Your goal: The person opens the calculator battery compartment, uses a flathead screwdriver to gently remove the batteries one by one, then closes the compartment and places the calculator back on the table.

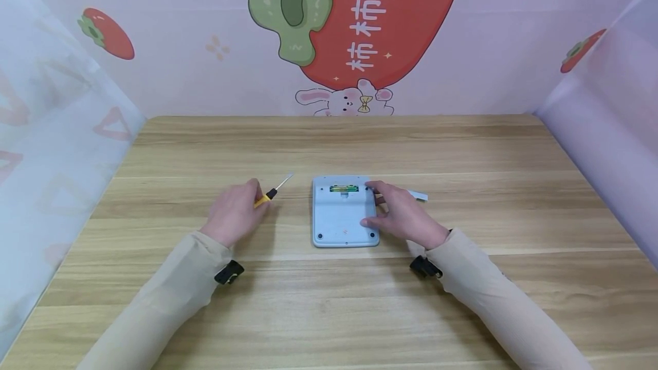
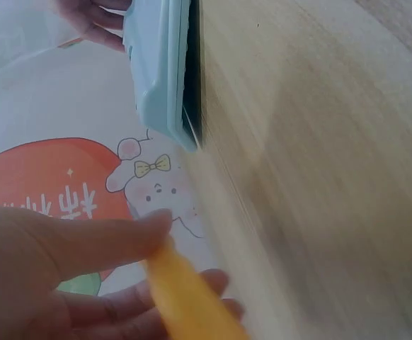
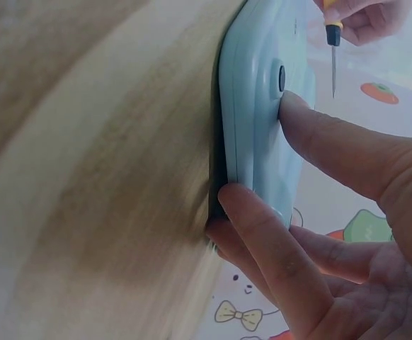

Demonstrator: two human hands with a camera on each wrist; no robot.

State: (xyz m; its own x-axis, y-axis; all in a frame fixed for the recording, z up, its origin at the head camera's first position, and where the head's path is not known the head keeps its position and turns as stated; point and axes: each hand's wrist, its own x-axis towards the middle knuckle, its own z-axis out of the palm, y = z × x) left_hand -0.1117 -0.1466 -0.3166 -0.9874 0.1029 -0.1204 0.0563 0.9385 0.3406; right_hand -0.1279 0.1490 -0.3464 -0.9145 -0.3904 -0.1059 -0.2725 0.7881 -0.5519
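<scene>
observed light-blue calculator (image 1: 344,216) lying back up on wood-grain table (image 1: 329,313), with at least one green battery (image 1: 343,188) exposed. noted left hand (image 1: 236,207) pinching yellow-handled screwdriver (image 1: 271,193) between thumb and fingers, apart from calculator. noted right hand (image 1: 405,213) moderately spread, gripping calculator's right edge with thumb on back. found light-blue flat piece (image 1: 418,195) partly hidden behind right hand.

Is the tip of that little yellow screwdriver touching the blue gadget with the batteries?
Apart. The head view shows it: a strip of wooden table lies between the screwdriver's metal tip and the blue gadget.
</scene>
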